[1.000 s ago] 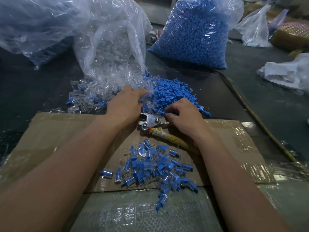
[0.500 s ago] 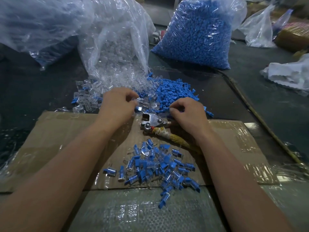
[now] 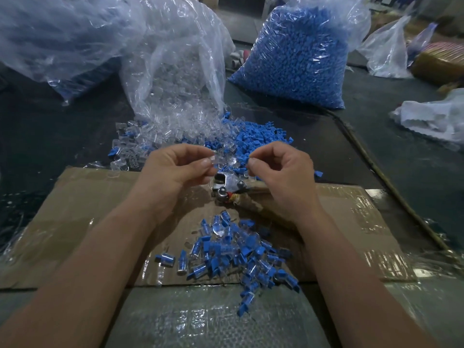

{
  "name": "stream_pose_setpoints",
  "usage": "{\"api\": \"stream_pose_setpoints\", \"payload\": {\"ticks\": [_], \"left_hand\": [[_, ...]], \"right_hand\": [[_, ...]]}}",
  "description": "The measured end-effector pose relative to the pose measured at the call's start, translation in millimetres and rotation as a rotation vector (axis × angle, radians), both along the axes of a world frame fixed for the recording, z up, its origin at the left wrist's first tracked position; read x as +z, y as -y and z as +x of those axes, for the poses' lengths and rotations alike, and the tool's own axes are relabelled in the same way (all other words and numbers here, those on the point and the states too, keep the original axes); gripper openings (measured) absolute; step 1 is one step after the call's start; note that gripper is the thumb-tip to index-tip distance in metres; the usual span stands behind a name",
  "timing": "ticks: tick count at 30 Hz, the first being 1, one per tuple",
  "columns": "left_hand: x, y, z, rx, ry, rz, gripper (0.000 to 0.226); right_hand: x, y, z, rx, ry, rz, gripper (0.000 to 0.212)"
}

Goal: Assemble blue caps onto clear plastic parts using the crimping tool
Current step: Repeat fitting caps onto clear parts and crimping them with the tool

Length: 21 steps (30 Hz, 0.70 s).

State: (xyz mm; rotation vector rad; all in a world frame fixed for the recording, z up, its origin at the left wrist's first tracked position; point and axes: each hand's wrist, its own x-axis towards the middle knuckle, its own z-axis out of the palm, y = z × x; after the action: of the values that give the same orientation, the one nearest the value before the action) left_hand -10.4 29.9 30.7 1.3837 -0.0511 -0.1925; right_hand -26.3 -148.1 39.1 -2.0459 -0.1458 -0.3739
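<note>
Holding both hands up over the far edge of the cardboard sheet [image 3: 82, 192], the person is pinching a small piece in each. The left hand [image 3: 175, 172] is gripping a clear part [image 3: 218, 156] between thumb and fingertips. The right hand [image 3: 283, 174] is curling round what looks like a blue cap [image 3: 248, 160], though it is too small to be sure. The hands are hovering near each other, not touching. The crimping tool [image 3: 227, 184] is lying on the cardboard just below them, and finished pieces [image 3: 226, 252] are lying heaped toward the near edge. The danger, I would judge, is in the joining. The cap may be going on crooked, or slipping from the fingertips into the loose heap [image 3: 258, 136] behind.
</note>
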Motion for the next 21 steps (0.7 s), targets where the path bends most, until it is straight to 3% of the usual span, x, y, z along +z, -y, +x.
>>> {"api": "stream_pose_setpoints", "payload": {"ticks": [6,21], "left_hand": [[-3.7,9.8,-7.6,-0.061,-0.108,-0.152,0.016],[5.1,17.6,-12.1,-0.084,-0.112,-0.094,0.02]], "right_hand": [[2.2,-10.4,-6.9,0.065,0.023,0.022,0.027],[0.9,-11.5,-8.9,0.117,0.039,-0.119,0.028]]}}
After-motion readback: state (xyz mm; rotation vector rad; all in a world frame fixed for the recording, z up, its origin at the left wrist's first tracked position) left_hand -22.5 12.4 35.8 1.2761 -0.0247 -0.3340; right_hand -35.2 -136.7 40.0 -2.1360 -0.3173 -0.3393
